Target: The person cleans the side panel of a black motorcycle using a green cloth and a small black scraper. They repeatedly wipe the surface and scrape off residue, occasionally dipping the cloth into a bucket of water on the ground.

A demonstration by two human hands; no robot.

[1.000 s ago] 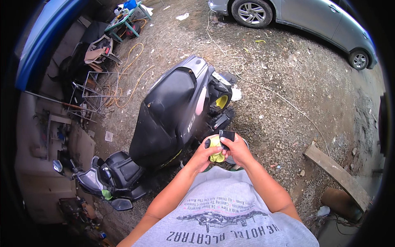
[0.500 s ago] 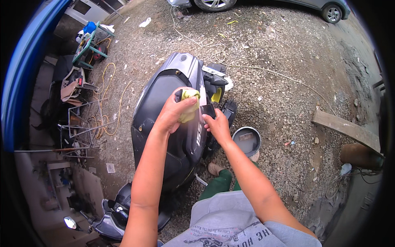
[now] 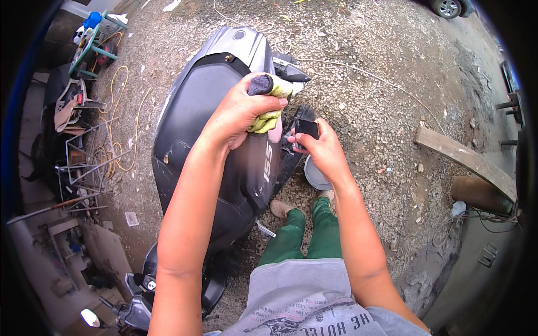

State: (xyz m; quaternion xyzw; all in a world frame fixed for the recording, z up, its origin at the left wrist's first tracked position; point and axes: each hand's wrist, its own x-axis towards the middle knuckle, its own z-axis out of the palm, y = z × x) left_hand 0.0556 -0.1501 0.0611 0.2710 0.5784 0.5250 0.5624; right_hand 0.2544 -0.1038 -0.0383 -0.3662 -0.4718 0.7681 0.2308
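Note:
A black and grey scooter (image 3: 193,115) stands in front of me, its seat and rear side panel beneath my hands. My left hand (image 3: 232,117) is closed around a bunched yellow-green cloth (image 3: 268,121), above the scooter's tail. A dark grey patch shows at the top of the bundle; whether it belongs to the cloth I cannot tell. To the right, just off the side panel, my right hand (image 3: 328,150) pinches a small flat black rectangular piece (image 3: 306,129) between thumb and fingers. The exact kind of this piece does not show.
A grey bucket (image 3: 317,175) is on the gravel beyond my feet, partly behind my right forearm. A plank (image 3: 465,162) lies at the right. On the left are a green table (image 3: 89,47), a metal frame (image 3: 84,159) and a yellow hose (image 3: 116,84). A car wheel (image 3: 448,8) shows far right.
My view has shifted, so the scooter sits farther left and higher. Both hands have moved apart from the side panel, the right one outward; each keeps hold of its thing.

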